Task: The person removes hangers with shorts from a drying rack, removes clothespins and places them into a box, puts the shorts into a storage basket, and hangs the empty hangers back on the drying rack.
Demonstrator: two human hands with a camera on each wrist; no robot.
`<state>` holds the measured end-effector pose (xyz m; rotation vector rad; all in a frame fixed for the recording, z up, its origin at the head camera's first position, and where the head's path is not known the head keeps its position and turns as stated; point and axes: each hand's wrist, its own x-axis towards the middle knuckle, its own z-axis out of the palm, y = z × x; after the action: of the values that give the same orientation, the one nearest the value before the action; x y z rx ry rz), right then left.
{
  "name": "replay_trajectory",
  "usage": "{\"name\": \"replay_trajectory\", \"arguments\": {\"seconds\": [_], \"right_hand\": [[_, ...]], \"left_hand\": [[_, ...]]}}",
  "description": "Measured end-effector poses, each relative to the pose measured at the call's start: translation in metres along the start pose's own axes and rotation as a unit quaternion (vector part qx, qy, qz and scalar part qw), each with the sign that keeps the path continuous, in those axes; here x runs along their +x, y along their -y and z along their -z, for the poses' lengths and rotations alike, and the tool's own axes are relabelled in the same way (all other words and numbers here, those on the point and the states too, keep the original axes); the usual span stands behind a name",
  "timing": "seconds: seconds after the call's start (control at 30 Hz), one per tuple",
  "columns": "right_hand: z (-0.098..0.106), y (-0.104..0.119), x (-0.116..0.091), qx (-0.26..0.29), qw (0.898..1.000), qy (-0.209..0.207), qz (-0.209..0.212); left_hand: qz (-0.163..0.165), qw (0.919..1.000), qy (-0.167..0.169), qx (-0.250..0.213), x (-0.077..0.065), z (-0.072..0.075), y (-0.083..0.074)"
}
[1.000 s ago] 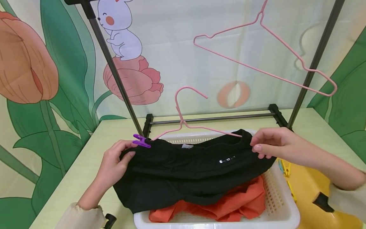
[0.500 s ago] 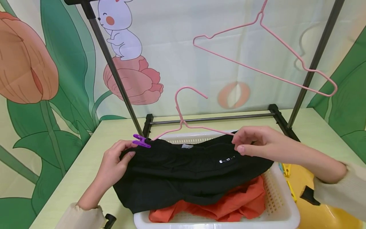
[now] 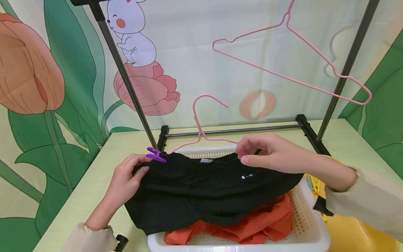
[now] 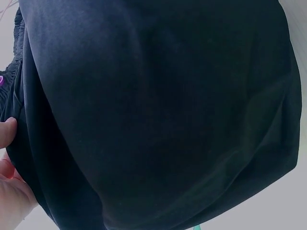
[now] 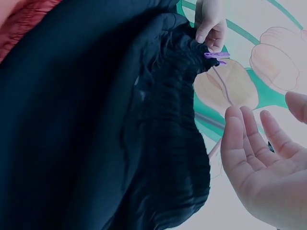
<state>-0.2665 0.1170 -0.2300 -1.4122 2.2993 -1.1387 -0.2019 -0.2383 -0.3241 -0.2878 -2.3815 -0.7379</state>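
Note:
Black shorts (image 3: 195, 192) with a gathered elastic waistband lie spread over a basket in the head view. At their left corner my left hand (image 3: 126, 180) pinches the waistband between thumb and fingers. A purple clothespin (image 3: 155, 155) clips the waistband there to a pink wire hanger (image 3: 197, 122), whose lower part is hidden by the shorts. My right hand (image 3: 267, 153) hovers over the waistband's right part, fingers loosely bent. In the right wrist view, that hand (image 5: 264, 163) holds nothing, its fingers spread apart beside the gathered waistband.
Under the shorts stands a white basket (image 3: 302, 224) with orange cloth (image 3: 267, 224) inside. To its right are a yellow container (image 3: 355, 231) and yellow clothespins (image 3: 316, 184). Behind rises a black rack (image 3: 126, 77), with another pink hanger (image 3: 252, 64) hanging at upper right.
My right hand has moved left from the shorts' right corner along the waistband towards the middle. My left hand, the clothespin and the hanger have stayed in place.

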Motion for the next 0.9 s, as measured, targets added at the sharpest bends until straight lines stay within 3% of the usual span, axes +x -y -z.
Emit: {"name": "replay_trajectory", "arguments": {"seconds": [0.4, 0.9], "right_hand": [[-0.011, 0.01, 0.029, 0.008, 1.0, 0.013, 0.017], [-0.022, 0.022, 0.06, 0.0, 1.0, 0.012, 0.012]], "left_hand": [[0.008, 0.9999, 0.008, -0.005, 0.002, 0.0, 0.001], [0.032, 0.9984, 0.046, -0.007, 0.011, 0.002, 0.003]]}}
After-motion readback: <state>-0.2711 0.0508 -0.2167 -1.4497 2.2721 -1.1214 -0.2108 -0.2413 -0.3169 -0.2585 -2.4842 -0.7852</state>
